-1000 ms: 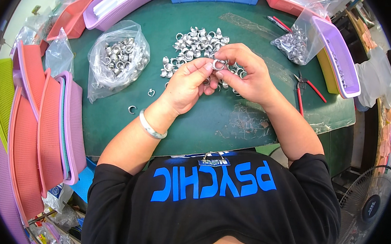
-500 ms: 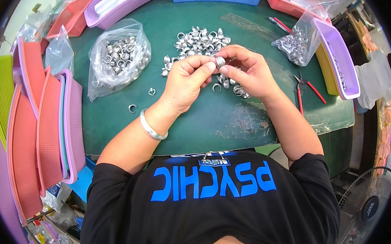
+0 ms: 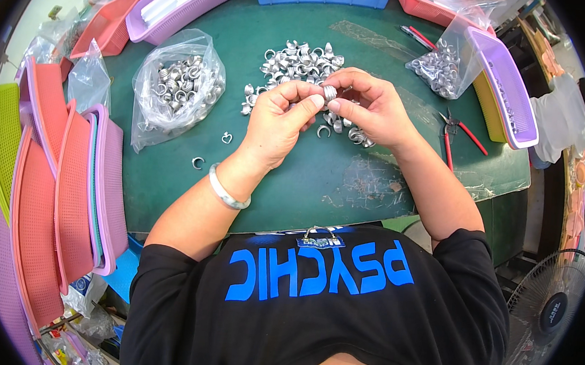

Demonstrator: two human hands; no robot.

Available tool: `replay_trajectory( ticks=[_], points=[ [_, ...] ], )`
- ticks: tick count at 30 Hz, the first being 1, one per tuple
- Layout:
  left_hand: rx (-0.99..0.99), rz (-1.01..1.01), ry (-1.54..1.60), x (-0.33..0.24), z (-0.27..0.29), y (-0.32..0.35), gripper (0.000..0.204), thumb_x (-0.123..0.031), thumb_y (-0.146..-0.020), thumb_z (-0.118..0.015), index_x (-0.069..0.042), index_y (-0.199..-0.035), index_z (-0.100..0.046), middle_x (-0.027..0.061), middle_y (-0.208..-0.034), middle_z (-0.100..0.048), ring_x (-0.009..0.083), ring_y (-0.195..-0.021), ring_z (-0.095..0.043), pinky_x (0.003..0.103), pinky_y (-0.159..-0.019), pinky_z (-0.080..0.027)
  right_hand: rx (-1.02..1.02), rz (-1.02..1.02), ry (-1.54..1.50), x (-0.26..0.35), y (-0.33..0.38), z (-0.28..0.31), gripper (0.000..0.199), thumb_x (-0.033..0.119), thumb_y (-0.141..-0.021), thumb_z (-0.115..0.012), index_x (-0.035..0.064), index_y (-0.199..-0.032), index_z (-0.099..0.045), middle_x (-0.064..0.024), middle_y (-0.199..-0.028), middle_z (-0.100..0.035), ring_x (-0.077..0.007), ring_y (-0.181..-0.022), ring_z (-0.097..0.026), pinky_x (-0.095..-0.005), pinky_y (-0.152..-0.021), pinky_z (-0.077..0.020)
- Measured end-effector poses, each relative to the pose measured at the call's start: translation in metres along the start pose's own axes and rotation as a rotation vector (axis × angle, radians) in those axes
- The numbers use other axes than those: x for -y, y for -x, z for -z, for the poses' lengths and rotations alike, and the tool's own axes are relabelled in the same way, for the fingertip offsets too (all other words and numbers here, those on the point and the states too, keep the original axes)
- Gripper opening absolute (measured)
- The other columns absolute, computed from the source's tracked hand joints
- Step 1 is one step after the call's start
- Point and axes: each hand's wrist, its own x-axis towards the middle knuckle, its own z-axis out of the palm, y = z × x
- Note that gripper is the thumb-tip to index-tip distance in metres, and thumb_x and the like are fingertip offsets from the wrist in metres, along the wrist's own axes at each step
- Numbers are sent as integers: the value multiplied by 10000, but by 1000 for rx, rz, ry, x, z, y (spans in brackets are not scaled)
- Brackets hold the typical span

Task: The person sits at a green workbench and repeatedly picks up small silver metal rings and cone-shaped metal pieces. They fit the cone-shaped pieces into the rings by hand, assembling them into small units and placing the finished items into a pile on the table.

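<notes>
Your left hand [image 3: 277, 124] and your right hand [image 3: 369, 106] meet over the dark green table top [image 3: 292, 182]. Together they pinch one small shiny silver metal ring [image 3: 328, 92]. It sits between the fingertips of both hands, just above the table. The fingers of both hands are curled in tight around it, so neither hand is wide.

Right behind your hands lies a loose pile of the same shiny silver rings [image 3: 299, 62]. A few more of them lie under your right hand. Two single rings lie apart on the table, one heart-shaped silver ring [image 3: 226, 138] and one open curved silver ring [image 3: 197, 163], both left of your left wrist. That wrist wears a pale, smooth bangle [image 3: 227, 191].

To the left sits a clear plastic bag full of silver rings [image 3: 177, 86]. A second clear bag of rings [image 3: 443, 67] leans on a purple plastic basket [image 3: 509, 96] at the right. Red-handled pliers [image 3: 462, 133] lie near your right arm. Pink and purple baskets stacked on edge [image 3: 67, 201] stand far left.
</notes>
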Motion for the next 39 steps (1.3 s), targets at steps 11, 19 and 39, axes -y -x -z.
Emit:
replay_trajectory(
  ticks=[11,19,39],
  points=[
    [-49,71,-23,-1,0,0,96,-147,-838,-586,-64,-887,-595,-29,-738,-552,45,-620,-469,182,-544,-363,-13,54,100,-1,-1,1,196,80,-751,-656,14,-927,-600,-29,-866,-580,-91,-767,-540,-224,-674,-446],
    [-12,70,-27,-2,0,-1,97,-150,-837,-585,-70,-889,-597,-31,-743,-557,39,-621,-464,181,-548,-363,-21,98,130,-1,-1,2,206,55,-747,-648,21,-944,-598,-30,-877,-583,-92,-777,-552,-222,-673,-450],
    [-2,154,-34,-4,-2,1,112,-169,-850,-566,-70,-870,-612,-22,-721,-574,43,-614,-477,181,-546,-373,27,32,-32,-1,0,2,204,67,-783,-632,21,-979,-602,-26,-891,-590,-96,-816,-566,-230,-710,-458]
  ],
)
